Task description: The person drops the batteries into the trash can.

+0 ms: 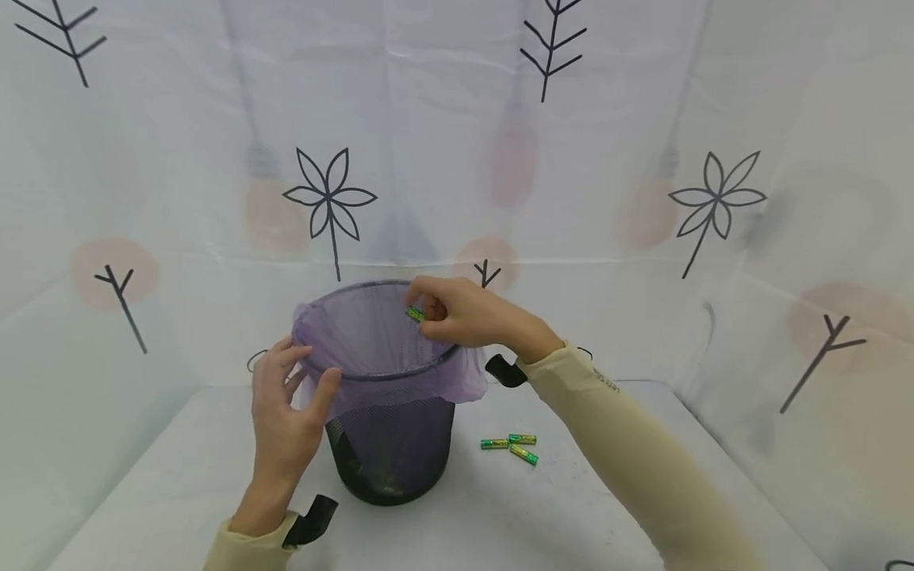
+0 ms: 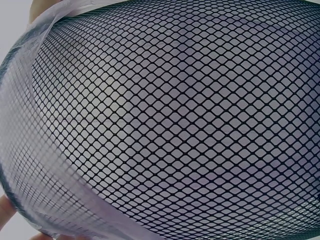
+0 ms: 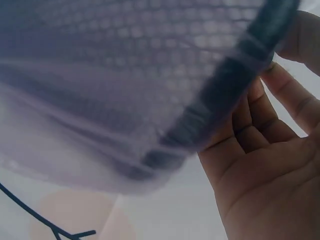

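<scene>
- Here, the right hand (image 1: 464, 313) pinches a small green battery (image 1: 415, 314) between thumb and fingertips, the other fingers loosely curled.
- The battery hangs over the open mouth of the black mesh bin (image 1: 389, 444), just inside the far right part of the rim; its long axis runs slantwise, upper left to lower right, in the head view.
- So the bin's opening lies directly below the grip, and the right hand is the one over it.
- The right wrist view shows the palm (image 3: 272, 165) close to the bin's dark rim (image 3: 220, 95), blurred; the battery cannot be seen there.
- The left hand (image 1: 286, 412) grips the near left rim, thumb and fingers curled around the rim and the purple liner bag (image 1: 435, 381) folded over it.
- The left wrist view is filled by the mesh wall (image 2: 175, 125) with pale liner behind it.
- Three more green batteries (image 1: 510, 446) lie on the white table (image 1: 571, 507), just to the right of the bin's base, nearer the right arm.
- The battery labels are green and gold; no writing can be read.
- A white backdrop printed with black flower and twig drawings (image 1: 330, 198) surrounds the table.
</scene>
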{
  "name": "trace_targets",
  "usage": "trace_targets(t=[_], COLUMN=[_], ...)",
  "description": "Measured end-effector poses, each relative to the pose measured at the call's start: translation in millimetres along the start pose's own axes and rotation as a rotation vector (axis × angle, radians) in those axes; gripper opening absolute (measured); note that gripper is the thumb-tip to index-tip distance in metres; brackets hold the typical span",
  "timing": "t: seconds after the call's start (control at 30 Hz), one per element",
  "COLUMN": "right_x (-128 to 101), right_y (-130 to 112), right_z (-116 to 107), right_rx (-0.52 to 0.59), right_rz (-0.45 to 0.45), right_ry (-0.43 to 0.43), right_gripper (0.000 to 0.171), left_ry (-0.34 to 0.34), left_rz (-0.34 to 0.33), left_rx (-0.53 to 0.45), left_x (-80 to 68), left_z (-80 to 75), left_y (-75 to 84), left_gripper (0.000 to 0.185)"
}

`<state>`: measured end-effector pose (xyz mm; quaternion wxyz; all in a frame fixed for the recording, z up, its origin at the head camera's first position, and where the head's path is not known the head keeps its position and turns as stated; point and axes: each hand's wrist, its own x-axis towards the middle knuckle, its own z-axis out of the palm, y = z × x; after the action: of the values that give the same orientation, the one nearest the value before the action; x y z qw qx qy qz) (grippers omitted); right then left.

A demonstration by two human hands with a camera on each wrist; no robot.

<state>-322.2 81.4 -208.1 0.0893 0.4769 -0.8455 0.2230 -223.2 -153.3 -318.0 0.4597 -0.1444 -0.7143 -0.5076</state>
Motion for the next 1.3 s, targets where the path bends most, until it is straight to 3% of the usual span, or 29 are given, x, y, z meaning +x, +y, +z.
trace_targets(t=[0.17, 0.3, 0.67, 1.3], right_x=[23, 33, 40, 39], right_y=[4, 5, 2, -1], right_z=[12, 20, 36, 36], right_rx=[-0.019, -0.023, -0.025, -0.070], right_rz=[0.030, 0.073, 0.121, 0.154], right_ry=[-0.047, -0.084, -0.155, -0.154], right_gripper=[0.030, 0.033, 0.034, 0.035], left_ry=[0.018, 0.005, 0.011, -0.009], left_rz=[0.003, 0.000, 0.020, 0.006], left_rx=[-0.004, 0.008, -0.006, 0.007], left_x=[-0.7, -1.3, 0.1, -0.7], left_z=[0.1, 1.2, 0.8, 0.4], left_y=[-19.6, -25.1, -24.8, -25.8], left_gripper=[0.045, 0.045, 0.044, 0.045])
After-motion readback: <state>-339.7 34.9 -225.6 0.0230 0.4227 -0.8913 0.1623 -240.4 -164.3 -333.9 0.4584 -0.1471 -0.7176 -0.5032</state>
